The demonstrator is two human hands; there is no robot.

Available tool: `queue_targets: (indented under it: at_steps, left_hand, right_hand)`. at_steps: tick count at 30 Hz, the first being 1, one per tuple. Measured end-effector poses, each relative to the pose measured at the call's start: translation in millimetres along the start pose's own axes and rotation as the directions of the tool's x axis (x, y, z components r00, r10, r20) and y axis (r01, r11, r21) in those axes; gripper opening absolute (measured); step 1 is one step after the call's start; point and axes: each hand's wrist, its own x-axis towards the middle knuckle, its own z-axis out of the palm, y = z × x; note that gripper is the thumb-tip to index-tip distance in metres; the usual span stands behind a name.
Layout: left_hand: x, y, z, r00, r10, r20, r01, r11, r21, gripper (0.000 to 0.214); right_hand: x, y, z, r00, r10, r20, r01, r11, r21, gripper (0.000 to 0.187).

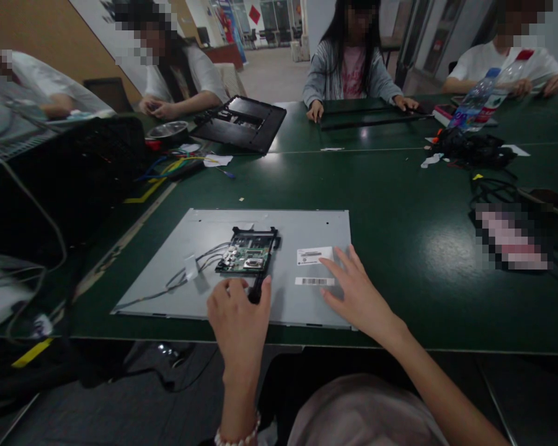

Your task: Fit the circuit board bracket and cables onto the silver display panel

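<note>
Room right of panel [302, 310]; 1 circuit board [244, 259], cables [142, 300] obstruct left.

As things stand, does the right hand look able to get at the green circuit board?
Probably yes: only flat labels and part of the black bracket seem to lie between the right hand and the green circuit board; the left hand sits at the near side.

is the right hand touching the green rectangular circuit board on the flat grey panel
Apart: in the head view, the flat grey panel shows between the right hand and the green circuit board.
</note>
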Motion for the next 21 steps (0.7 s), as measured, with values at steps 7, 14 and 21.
queue_targets:
  at_steps: [7,14,21]
  left_hand:
    - [10.1,5.8,3.5,0.992,0.055,0.115,-0.069,0.99,0.124,0.044]
    - [24.9,-16.8,8.8,0.985,0.105,0.133,-0.126,0.98,0.155,0.043]
    - [107.4,-129.7,1.0,0.999,0.005,0.032,-0.012,0.975,0.222,0.057]
  right_hand:
    - [-2.2,2.3,1.0,0.999,-0.048,-0.019,0.048,0.998,-0.039,0.052]
    - [-3.9,0.9,-0.5,0.997,-0.072,-0.005,0.071,0.993,-0.095,0.052]
    - [-8.1,-5.6,-2.9,0.996,-0.093,-0.011,0.091,0.987,-0.135,0.049]
